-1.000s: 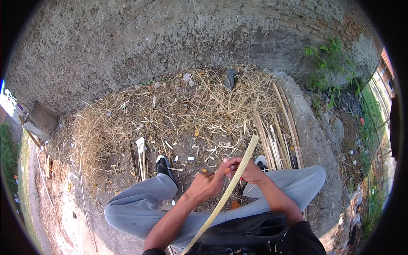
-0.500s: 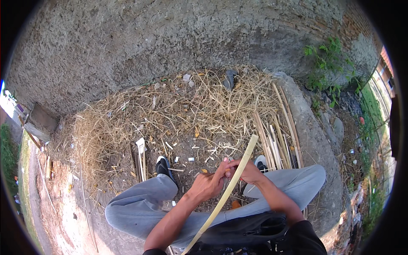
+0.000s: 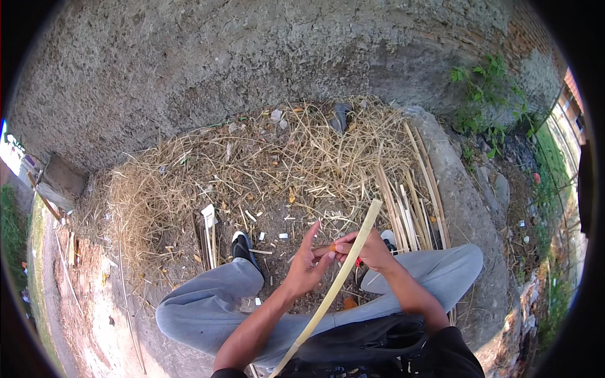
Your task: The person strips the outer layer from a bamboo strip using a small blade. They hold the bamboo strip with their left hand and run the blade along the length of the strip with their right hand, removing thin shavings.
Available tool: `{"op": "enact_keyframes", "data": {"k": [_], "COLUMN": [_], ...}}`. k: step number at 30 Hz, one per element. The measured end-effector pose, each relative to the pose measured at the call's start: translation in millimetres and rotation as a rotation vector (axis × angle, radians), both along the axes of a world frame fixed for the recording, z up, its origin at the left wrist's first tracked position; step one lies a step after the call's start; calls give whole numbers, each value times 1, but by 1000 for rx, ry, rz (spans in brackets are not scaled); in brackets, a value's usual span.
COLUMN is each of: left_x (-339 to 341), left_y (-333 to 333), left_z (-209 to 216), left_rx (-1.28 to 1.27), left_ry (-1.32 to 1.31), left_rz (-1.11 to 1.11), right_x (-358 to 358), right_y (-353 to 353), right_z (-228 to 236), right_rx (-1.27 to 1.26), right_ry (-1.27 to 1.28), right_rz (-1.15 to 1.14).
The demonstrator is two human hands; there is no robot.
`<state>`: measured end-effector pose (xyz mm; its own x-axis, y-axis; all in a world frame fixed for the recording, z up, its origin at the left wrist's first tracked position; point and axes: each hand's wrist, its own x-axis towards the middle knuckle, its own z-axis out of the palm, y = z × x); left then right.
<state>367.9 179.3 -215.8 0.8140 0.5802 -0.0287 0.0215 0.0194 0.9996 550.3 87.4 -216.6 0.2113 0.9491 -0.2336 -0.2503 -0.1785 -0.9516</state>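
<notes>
My left hand (image 3: 305,268) is in front of my lap, index finger raised, thumb and other fingers round one end of a slim orange-brown, handle-like piece (image 3: 326,249). My right hand (image 3: 370,251) pinches the other end of that piece; its exact kind is hidden by the fingers. Beneath the right fingers shows a small red thing (image 3: 359,261) that I cannot make out. A long, pale bamboo strip (image 3: 334,290) slants up from my lap between my forearms, its upper end crossing in front of my right hand.
Long bamboo strips (image 3: 403,217) lie to the right of my feet, and shorter strips (image 3: 209,230) by my left shoe (image 3: 241,246). Dry straw and shavings (image 3: 334,157) cover the ground up to a rough wall (image 3: 252,63). A green plant (image 3: 488,88) grows at the right.
My left index finger has lifted and the left hand has opened somewhat, uncovering the orange-brown piece. The red thing now shows under my right hand. The bamboo strip has barely moved.
</notes>
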Motion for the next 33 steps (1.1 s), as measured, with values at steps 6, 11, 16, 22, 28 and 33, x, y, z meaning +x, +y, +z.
{"op": "enact_keyframes", "data": {"k": [6, 11, 16, 22, 28, 33], "left_x": [2, 0, -3, -1, -2, -18], "left_y": [9, 11, 12, 12, 13, 24], "left_z": [-18, -10, -10, -21, -14, 4], "left_rx": [-130, -599, -669, -557, -376, -231], "left_ry": [-44, -201, -204, -154, -53, 8], "left_rz": [38, 51, 56, 23, 62, 215], "right_x": [-6, -3, -18, -14, -8, 45], "right_y": [2, 0, 0, 3, 3, 13], "right_z": [4, 5, 6, -2, -3, -34], "right_rx": [-13, -20, 166, 414, 302, 37], "right_ry": [18, -38, -6, -574, -461, -252], "right_rz": [-76, -71, -59, -35, -104, -330]}}
